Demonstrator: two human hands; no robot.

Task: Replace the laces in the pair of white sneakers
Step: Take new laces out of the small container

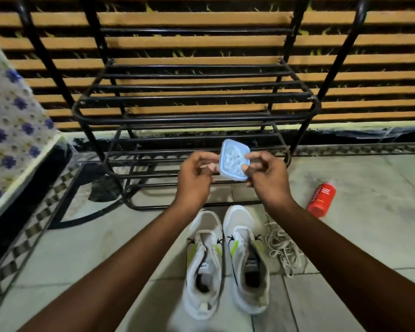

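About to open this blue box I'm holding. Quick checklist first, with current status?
1. Blue box in a two-handed grip, left hand and right hand: ok.
2. Box lid off: cannot tell.
3. New laces inside: cannot tell, blurred.
4. Sneakers unlaced, side by side: ok.
5. Old laces out, piled beside the sneakers: ok.
6. Red bottle away from the sneakers: ok.

Single view here, worn on the head, wide-angle, tilted forward and down. Frame centre lands on the blue box [234, 160] between left hand [194, 179] and right hand [267, 178], close in; sneakers [206, 264] on the floor [94, 255] directly below.
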